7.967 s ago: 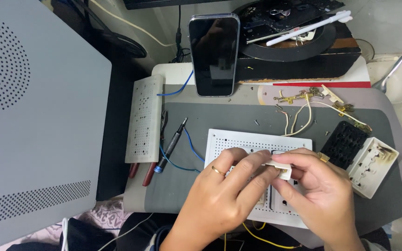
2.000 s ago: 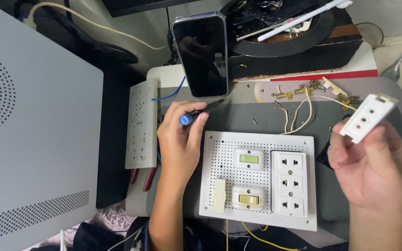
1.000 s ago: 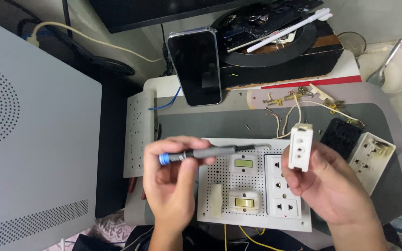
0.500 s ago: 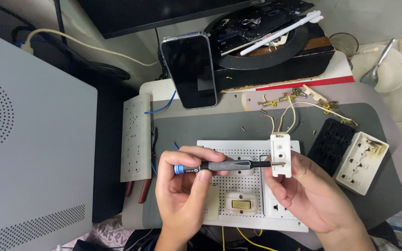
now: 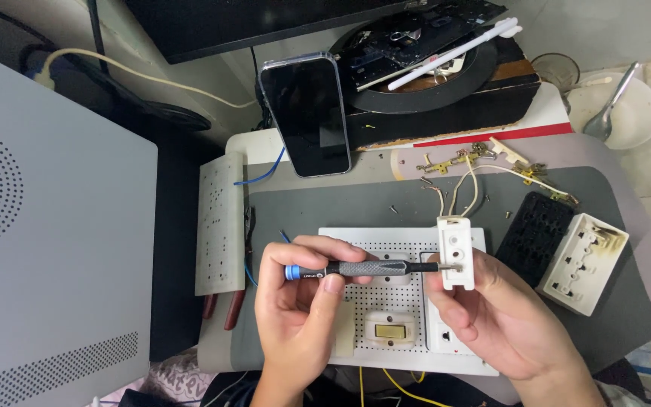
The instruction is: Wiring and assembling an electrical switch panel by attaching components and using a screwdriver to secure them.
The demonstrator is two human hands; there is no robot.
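Observation:
My left hand grips a small screwdriver with a dark knurled handle and a blue end cap, held level and pointing right. Its tip touches the lower hole of a small white socket module, which my right hand holds upright by its lower part. Both hands hover over a white perforated switch panel that lies on a grey mat. A yellowish rocker switch sits in the panel just below the screwdriver.
A phone leans upright behind the mat. Loose wires with brass terminals lie at the back right. A black grid piece and a white socket housing rest to the right. Another white panel and a grey computer case stand at left.
Over the last seconds my left hand picked up the screwdriver and turned it level. My right hand brought the socket module down and left until the tip met it.

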